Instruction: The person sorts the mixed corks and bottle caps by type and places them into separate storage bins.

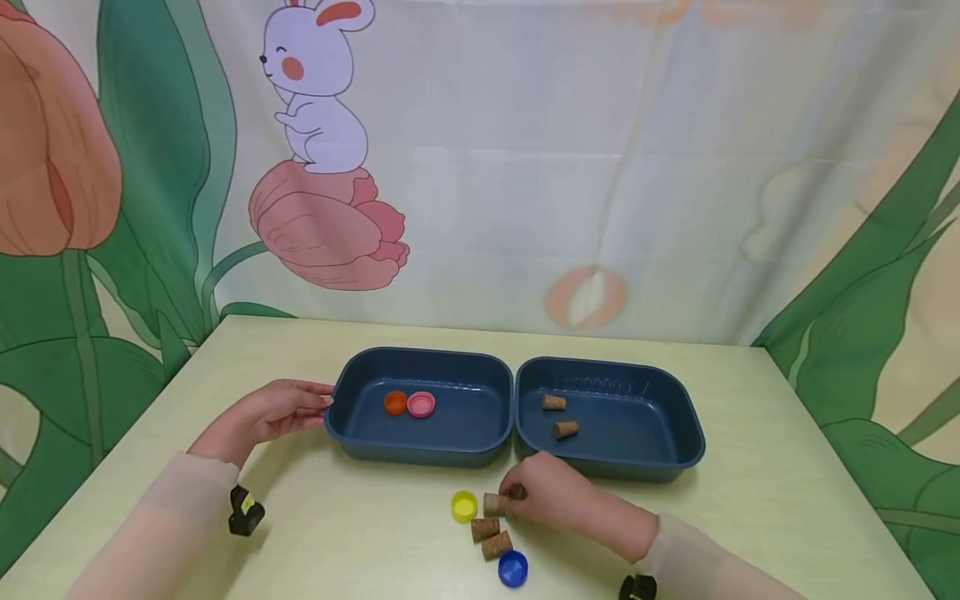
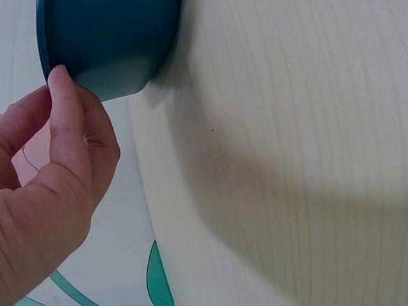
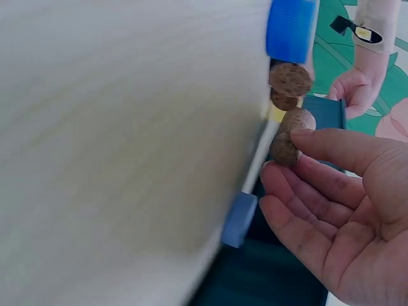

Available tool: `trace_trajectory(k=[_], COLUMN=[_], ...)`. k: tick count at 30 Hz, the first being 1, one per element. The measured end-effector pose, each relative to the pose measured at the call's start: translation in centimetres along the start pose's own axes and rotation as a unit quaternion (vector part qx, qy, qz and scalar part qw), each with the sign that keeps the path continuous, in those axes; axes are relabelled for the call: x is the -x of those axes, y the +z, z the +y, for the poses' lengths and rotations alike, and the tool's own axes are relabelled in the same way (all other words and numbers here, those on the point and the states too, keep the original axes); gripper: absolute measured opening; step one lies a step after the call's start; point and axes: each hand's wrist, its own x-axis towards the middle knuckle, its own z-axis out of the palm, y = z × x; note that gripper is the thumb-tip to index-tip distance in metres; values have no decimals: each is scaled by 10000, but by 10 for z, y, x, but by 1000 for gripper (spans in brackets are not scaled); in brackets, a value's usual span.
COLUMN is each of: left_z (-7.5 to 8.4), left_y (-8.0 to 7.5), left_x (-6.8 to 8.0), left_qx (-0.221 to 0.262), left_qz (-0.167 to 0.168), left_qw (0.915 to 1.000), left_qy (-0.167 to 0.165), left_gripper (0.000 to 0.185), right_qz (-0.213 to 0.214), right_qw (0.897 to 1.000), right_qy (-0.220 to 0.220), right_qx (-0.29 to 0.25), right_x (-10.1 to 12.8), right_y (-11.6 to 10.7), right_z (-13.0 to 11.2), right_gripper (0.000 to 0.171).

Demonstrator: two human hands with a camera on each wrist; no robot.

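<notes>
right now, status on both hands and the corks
Left hand steadying left tray. Right hand pinching a cork on the table. Two corks beside it; nothing blocking right tray.

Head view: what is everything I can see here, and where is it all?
Trays: two, dark blue, side by side mid-table.
Bottle caps: orange and pink in left tray; yellow and blue on table.
Corks: two in right tray; two loose by the caps; one pinched.
Table: pale yellow-green.
Backdrop: rabbit, tulips.
Left hand: touches left tray's edge.
Right hand: pinches a cork.
</notes>
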Motion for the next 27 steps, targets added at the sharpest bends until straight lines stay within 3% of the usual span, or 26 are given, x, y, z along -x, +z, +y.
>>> trace_trajectory(k=[11, 20, 27], left_z=[1, 2, 1], left_y=[1, 0, -1], left_x=[2, 1, 1], left_qx=[9, -57, -88], left_qz=[19, 10, -35], left_qw=[10000, 10000, 10000], left_qy=[-15, -14, 21], left_gripper=[56, 56, 57], right_qz=[-242, -323, -363], right_qw=[9963, 9938, 9909], right_qy=[349, 607, 850], right_qx=[-744, -871, -977], right_x=[18, 41, 57], right_y=[-32, -67, -97], right_z=[0, 14, 29], right_gripper=[22, 12, 15])
